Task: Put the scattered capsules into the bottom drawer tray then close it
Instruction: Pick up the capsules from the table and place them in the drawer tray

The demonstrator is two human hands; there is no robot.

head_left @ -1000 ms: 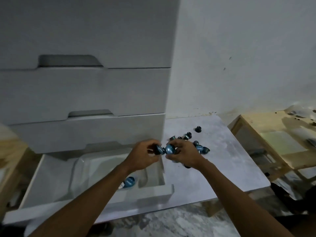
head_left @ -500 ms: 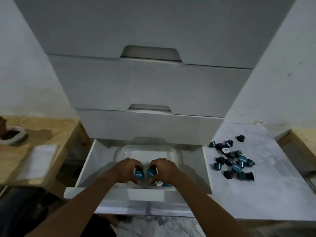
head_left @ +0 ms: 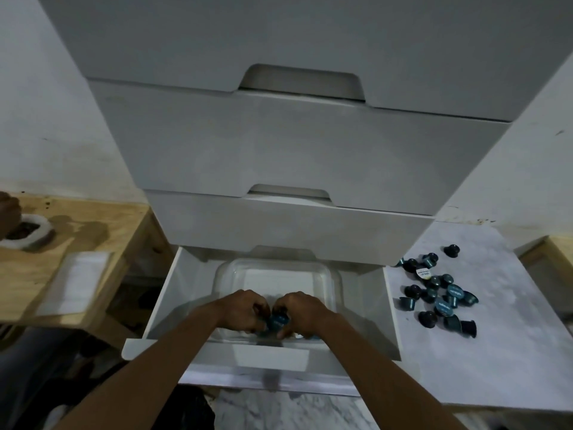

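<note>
Two bare forearms reaching forward and down into the open bottom drawer (head_left: pixel 161 305) of a tall white drawer cabinet (head_left: pixel 279 150), wrists close together over the clear plastic tray (head_left: pixel 325 274) set inside the drawer. Left hand (head_left: pixel 245 310) knuckles-up, fingers (head_left: pixel 259 307) curled inward; right hand (head_left: pixel 302 310) mirroring it, fingers (head_left: pixel 283 332) bent down toward the tray floor. A blue coffee capsule (head_left: pixel 277 321) pinched between the fingertips of both hands, low over the tray's near end; more blue just visible beneath the right hand, too hidden to make out. To the right, well apart from the hands, a loose cluster of dark and teal capsules (head_left: pixel 437 293) scattered on the white marbled surface (head_left: pixel 496 352) beside the drawer. Pale lettering on several capsule lids, too small and blurred to read. Upper drawers shut. At left, a light plywood surface (head_left: pixel 77 218) carrying a white rectangular sheet (head_left: pixel 77 280).
</note>
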